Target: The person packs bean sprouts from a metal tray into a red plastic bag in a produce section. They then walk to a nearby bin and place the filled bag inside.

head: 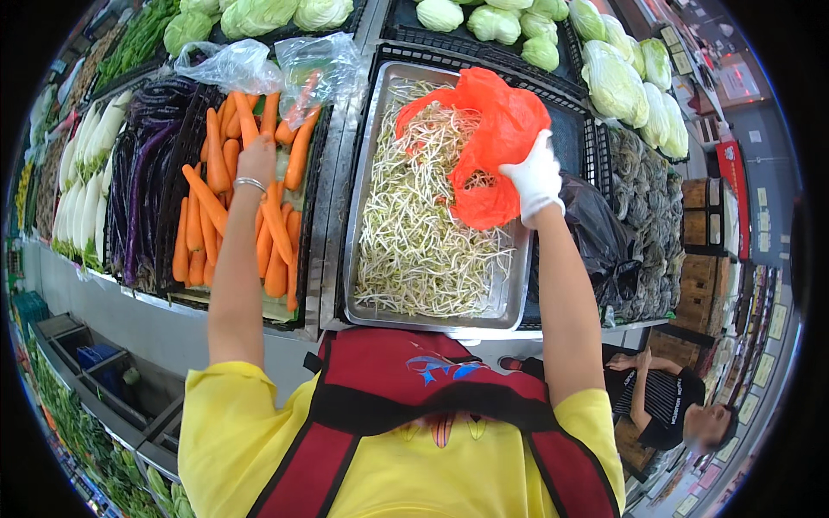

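My bare left hand [258, 155], with a metal bangle at the wrist, is over the crate of carrots. Its fingers close on the near end of one carrot [245, 116]; more loose carrots [217, 152] lie around it. My right hand [536, 173] wears a white glove and grips the side of a red plastic bag [495, 116]. The bag lies with its mouth spread over the far part of a metal tray [350, 285]. Bean sprouts [421, 252] fill much of the tray, and some sprouts [453, 129] show within the bag's mouth.
Clear plastic bags [233, 65] lie across the carrots' far end. Eggplants [146, 175] and white radishes [84, 181] are at left. A black plastic bag [592, 226] sits right of the tray, cabbages [495, 24] behind. A person [660, 395] stands at right.
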